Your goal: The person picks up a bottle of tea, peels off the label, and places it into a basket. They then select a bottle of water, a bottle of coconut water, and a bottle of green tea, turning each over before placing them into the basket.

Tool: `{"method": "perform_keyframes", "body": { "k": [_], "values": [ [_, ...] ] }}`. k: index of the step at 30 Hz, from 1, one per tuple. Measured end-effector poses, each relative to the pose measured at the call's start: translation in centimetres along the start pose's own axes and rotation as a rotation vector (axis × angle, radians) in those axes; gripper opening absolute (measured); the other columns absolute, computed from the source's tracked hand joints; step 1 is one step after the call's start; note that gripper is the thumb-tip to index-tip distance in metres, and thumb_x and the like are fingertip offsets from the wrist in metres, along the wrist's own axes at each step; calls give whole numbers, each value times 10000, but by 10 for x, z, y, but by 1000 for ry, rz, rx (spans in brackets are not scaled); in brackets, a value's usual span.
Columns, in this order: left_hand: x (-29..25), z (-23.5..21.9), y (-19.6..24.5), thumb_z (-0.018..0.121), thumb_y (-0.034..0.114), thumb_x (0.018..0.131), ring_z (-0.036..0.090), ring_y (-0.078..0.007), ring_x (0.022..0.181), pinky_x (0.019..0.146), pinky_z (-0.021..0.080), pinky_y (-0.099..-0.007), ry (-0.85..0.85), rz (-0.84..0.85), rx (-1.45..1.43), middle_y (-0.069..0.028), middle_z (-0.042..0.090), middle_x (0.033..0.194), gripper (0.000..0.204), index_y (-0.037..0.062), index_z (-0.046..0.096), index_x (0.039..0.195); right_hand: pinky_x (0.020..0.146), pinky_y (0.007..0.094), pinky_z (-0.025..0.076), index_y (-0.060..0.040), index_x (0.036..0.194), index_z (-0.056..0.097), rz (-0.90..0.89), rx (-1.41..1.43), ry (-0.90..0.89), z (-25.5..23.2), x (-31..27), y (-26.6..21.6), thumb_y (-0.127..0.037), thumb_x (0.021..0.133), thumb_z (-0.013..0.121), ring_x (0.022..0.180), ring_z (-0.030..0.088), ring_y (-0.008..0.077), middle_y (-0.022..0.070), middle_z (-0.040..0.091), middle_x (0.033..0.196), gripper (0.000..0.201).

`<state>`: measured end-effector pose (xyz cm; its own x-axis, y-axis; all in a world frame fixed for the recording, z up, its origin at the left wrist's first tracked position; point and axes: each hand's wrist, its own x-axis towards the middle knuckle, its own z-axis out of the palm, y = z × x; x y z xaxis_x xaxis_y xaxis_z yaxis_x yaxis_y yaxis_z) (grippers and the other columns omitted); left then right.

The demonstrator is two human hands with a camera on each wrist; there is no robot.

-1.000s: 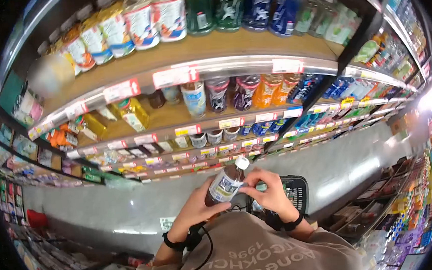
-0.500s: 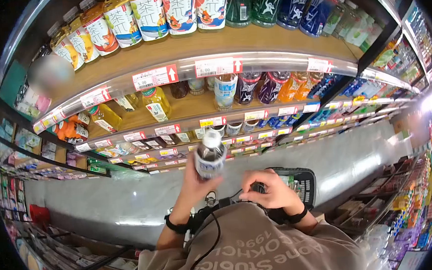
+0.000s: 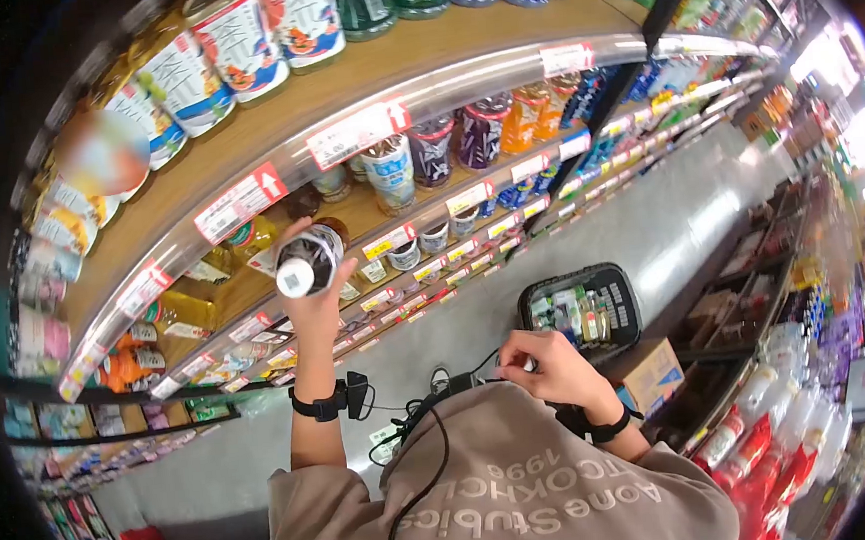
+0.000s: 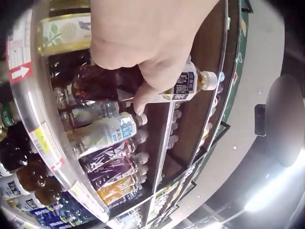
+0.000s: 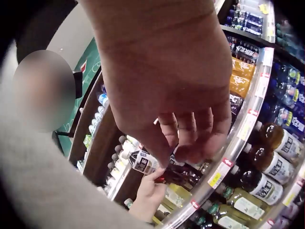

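My left hand [image 3: 317, 313] grips a dark tea bottle [image 3: 323, 250] with a white cap, at the front of the middle shelf. The cap tips toward me in the head view. In the left wrist view, fingers and thumb wrap the tea bottle [image 4: 107, 85], its black-and-white label partly covered. Beside it on the shelf stand a white-and-blue labelled bottle [image 4: 107, 135] and yellow drink bottles [image 3: 183, 310]. My right hand [image 3: 555, 370] hangs before my chest, fingers loosely curled. The right wrist view shows this right hand [image 5: 167, 95] holding no bottle.
A black basket [image 3: 627, 301] with several packed goods stands on the floor to the right. Price tags line the shelf edge [image 3: 319, 147], and large labelled bottles [image 3: 236, 43] fill the shelf above. Red-and-white packages [image 3: 752, 458] stand at the lower right.
My left hand has carried the tea bottle away from my chest, up and left to the middle shelf. My right hand has left the bottle and stays near my chest. The view has turned.
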<state>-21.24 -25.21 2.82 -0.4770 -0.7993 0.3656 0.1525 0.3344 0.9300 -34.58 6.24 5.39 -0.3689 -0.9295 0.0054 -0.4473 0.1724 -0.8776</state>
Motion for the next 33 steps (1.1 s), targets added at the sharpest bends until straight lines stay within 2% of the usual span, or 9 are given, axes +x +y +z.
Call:
{"method": "perform_keyframes", "body": {
  "k": [1, 3, 6, 15, 20, 24, 26, 32, 33],
  "values": [
    [3, 6, -1, 854, -25, 721, 572, -189, 1190, 1047, 454, -330, 27, -47, -85, -94, 571, 1328, 737, 36, 513, 1372, 634, 394, 509, -43, 879, 613, 9, -29, -25, 3, -1, -1, -94, 866, 735, 708, 662, 311, 119, 653, 784, 133],
    [11, 11, -7, 842, -43, 749, 615, -165, 1111, 1027, 474, -315, 36, -137, -81, -114, 600, 1287, 714, -4, 496, 1372, 641, 404, 511, -48, 889, 610, 3, -47, -17, 10, 0, -4, -106, 867, 737, 723, 669, 319, 120, 660, 795, 141],
    [24, 13, -33, 831, -16, 794, 639, -174, 1055, 957, 492, -330, 58, -46, -139, -104, 656, 1178, 560, -27, 533, 1268, 645, 417, 511, -54, 903, 608, 12, -70, -6, 12, -3, -4, -127, 869, 742, 736, 674, 329, 121, 668, 804, 156],
    [41, 19, -43, 805, 8, 832, 533, -187, 1156, 1043, 396, -345, 137, -62, -177, -78, 550, 1315, 729, 20, 415, 1449, 697, 359, 543, -13, 950, 666, 89, -47, 4, 4, -11, 13, -117, 886, 750, 773, 706, 278, 119, 692, 850, 148],
    [41, 22, -65, 810, 21, 830, 509, -225, 1263, 1111, 363, -380, 180, -50, -179, -107, 510, 1430, 818, 26, 374, 1522, 693, 434, 531, -56, 962, 660, 40, -8, 17, 2, -8, 25, -191, 895, 717, 795, 694, 328, 122, 703, 859, 162],
    [18, 14, -46, 784, 68, 859, 426, -238, 1385, 1171, 318, -412, 305, -492, -95, -155, 414, 1563, 850, -9, 315, 1564, 704, 423, 533, -46, 980, 673, 70, -20, -7, -4, -21, 35, -209, 909, 713, 812, 697, 315, 106, 713, 887, 182],
    [-6, 28, -34, 700, 52, 925, 379, -242, 1441, 1190, 290, -407, 330, -210, -31, -158, 394, 1582, 727, -9, 335, 1550, 708, 424, 532, -44, 973, 676, 89, -14, -10, -12, -24, 46, -220, 909, 713, 818, 695, 320, 105, 714, 887, 191],
    [-58, 97, 17, 525, 43, 1023, 323, -255, 1495, 1216, 253, -411, 191, -76, 5, -191, 354, 1603, 497, -28, 385, 1494, 734, 454, 530, -46, 927, 686, 136, 32, -4, -9, -44, 104, -266, 901, 710, 857, 688, 358, 124, 721, 878, 223],
    [-63, 118, 30, 491, 33, 1030, 428, -281, 1430, 1186, 317, -424, 135, -15, 30, -236, 459, 1521, 409, -42, 448, 1429, 734, 460, 532, -43, 924, 687, 157, 40, 6, -10, -47, 115, -268, 903, 705, 856, 688, 365, 132, 720, 876, 227]
  ]
}}
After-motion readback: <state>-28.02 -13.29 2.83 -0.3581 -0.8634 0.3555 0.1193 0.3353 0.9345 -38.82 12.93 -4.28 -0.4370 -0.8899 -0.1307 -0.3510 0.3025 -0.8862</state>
